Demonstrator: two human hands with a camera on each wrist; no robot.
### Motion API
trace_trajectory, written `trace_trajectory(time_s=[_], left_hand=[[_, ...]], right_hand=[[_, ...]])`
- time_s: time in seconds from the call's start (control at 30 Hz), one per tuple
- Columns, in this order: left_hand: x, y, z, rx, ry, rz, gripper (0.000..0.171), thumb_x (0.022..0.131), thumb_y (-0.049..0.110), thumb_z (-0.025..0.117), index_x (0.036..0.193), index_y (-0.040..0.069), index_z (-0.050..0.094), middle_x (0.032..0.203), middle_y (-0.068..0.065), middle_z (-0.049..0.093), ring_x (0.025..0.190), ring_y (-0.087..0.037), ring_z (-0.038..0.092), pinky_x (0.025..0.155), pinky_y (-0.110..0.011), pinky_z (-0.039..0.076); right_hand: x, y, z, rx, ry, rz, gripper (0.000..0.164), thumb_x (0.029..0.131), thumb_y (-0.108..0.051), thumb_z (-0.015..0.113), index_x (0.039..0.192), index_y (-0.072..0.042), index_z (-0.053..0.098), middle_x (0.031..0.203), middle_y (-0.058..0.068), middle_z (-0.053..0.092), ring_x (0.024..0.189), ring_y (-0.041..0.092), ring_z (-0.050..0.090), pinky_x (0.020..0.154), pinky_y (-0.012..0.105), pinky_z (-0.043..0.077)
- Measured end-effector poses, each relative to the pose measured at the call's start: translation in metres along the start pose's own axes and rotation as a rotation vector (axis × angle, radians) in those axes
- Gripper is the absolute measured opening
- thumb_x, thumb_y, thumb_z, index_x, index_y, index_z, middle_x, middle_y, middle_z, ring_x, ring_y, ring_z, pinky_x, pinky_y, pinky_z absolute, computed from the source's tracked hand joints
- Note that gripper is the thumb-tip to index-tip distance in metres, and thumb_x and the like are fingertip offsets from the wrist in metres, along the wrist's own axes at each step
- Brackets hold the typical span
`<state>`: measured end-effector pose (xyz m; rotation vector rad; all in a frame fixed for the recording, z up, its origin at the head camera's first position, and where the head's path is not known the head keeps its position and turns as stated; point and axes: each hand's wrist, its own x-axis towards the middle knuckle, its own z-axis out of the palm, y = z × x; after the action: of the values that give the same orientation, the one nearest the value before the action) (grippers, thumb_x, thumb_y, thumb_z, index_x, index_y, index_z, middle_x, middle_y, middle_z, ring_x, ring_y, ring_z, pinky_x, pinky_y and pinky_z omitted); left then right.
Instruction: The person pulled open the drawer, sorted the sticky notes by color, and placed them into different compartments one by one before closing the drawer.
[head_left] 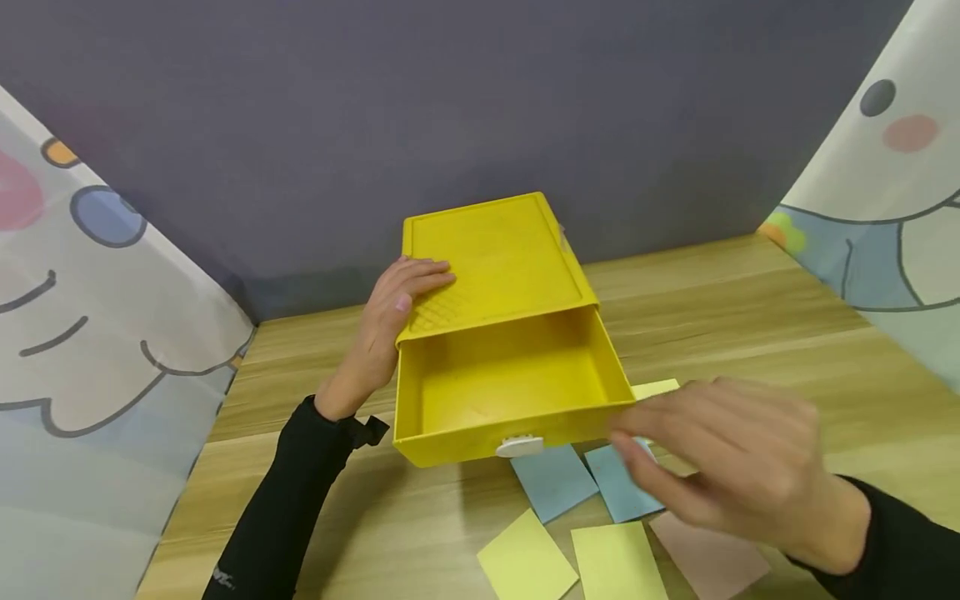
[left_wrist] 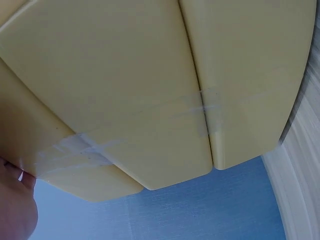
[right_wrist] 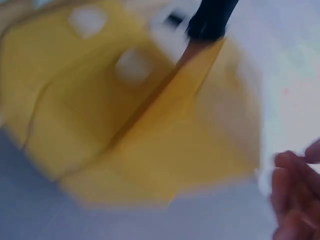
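A yellow drawer unit [head_left: 498, 258] stands on the table with its top drawer [head_left: 517, 375] pulled out, its inside bare. A white knob [head_left: 520, 447] is on the drawer front. My left hand [head_left: 382, 333] rests on the unit's top left edge, fingers lying over the top. In the left wrist view, clear tape [left_wrist: 87, 150] crosses the seams of the stacked side panels [left_wrist: 125, 90]. My right hand [head_left: 731, 458], blurred, hovers at the drawer's front right corner, fingers loosely bent, nothing visible in them. The right wrist view shows its fingers [right_wrist: 290, 195] beside the blurred unit.
Square paper notes lie below and right of the drawer: blue ones [head_left: 553, 482], yellow ones [head_left: 528, 557] and a pink one [head_left: 708, 554], partly under my right hand. A grey panel [head_left: 480, 100] rises behind the wooden table [head_left: 750, 317]; printed cloths [head_left: 97, 333] flank both sides.
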<state>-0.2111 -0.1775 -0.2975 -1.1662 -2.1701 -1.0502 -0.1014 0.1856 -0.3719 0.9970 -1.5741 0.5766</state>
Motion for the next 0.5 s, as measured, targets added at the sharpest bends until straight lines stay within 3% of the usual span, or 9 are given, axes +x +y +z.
trace_trajectory(time_s=[0.03,0.1,0.13,0.2,0.27,0.33,0.4,0.5], left_hand=[[-0.001,0.0,-0.001,0.005,0.009,0.0,0.069,0.11,0.047,0.015,0.134,0.005,0.065,0.143,-0.017,0.061,0.139,-0.03,0.048,0.132,-0.045,0.017],[-0.002,0.0,-0.003,0.015,0.024,0.003,0.069,0.11,0.047,0.015,0.133,0.004,0.065,0.142,-0.017,0.061,0.139,-0.031,0.048,0.131,-0.045,0.018],[-0.002,-0.001,-0.003,0.017,0.03,0.005,0.069,0.11,0.046,0.015,0.133,0.004,0.065,0.141,-0.017,0.061,0.139,-0.031,0.048,0.131,-0.045,0.018],[-0.001,-0.001,-0.004,0.026,0.033,0.01,0.069,0.11,0.046,0.015,0.132,0.004,0.065,0.141,-0.017,0.061,0.139,-0.031,0.048,0.131,-0.045,0.018],[-0.001,-0.001,-0.003,0.021,0.037,0.012,0.069,0.11,0.046,0.016,0.131,0.003,0.065,0.141,-0.017,0.062,0.139,-0.031,0.048,0.131,-0.045,0.019],[-0.001,-0.001,-0.003,0.014,0.038,0.012,0.069,0.11,0.046,0.016,0.131,0.003,0.066,0.14,-0.017,0.063,0.139,-0.031,0.049,0.131,-0.045,0.019],[-0.001,-0.001,-0.002,0.008,0.039,0.011,0.069,0.11,0.046,0.017,0.13,0.003,0.066,0.14,-0.017,0.063,0.138,-0.031,0.049,0.131,-0.046,0.019],[-0.001,-0.001,-0.001,-0.001,0.044,0.012,0.068,0.11,0.045,0.017,0.13,0.003,0.067,0.139,-0.018,0.063,0.138,-0.031,0.049,0.131,-0.046,0.019]], right_hand=[[0.012,0.007,-0.006,-0.015,0.018,0.032,0.022,0.078,-0.039,0.084,0.085,-0.018,0.081,0.077,-0.007,0.078,0.051,0.011,0.061,0.04,0.027,0.038],[0.043,0.016,-0.018,-0.1,-0.045,0.119,0.03,0.09,-0.043,0.072,0.077,-0.016,0.078,0.066,-0.003,0.072,0.046,0.014,0.058,0.037,0.024,0.034],[0.058,0.019,-0.023,-0.162,-0.118,0.17,0.037,0.094,-0.045,0.064,0.076,-0.015,0.076,0.063,-0.003,0.07,0.045,0.014,0.056,0.036,0.022,0.03],[0.075,0.024,-0.032,-0.266,-0.369,0.287,0.039,0.098,-0.046,0.058,0.08,-0.016,0.074,0.065,-0.003,0.068,0.047,0.012,0.054,0.036,0.019,0.027],[0.071,0.031,-0.038,-0.307,-0.658,0.337,0.029,0.096,-0.044,0.063,0.089,-0.019,0.075,0.074,-0.006,0.072,0.053,0.008,0.057,0.04,0.015,0.032],[0.055,0.042,-0.04,-0.225,-0.883,0.361,0.014,0.09,-0.035,0.073,0.097,-0.023,0.075,0.086,-0.01,0.074,0.06,0.002,0.059,0.047,0.015,0.04],[0.036,0.052,-0.041,-0.117,-1.058,0.358,0.022,0.082,-0.028,0.082,0.103,-0.026,0.074,0.098,-0.013,0.073,0.07,0.001,0.063,0.056,0.019,0.05],[0.018,0.061,-0.04,-0.006,-1.258,0.386,0.038,0.079,-0.034,0.085,0.114,-0.027,0.071,0.114,-0.01,0.069,0.089,0.008,0.069,0.073,0.03,0.06]])
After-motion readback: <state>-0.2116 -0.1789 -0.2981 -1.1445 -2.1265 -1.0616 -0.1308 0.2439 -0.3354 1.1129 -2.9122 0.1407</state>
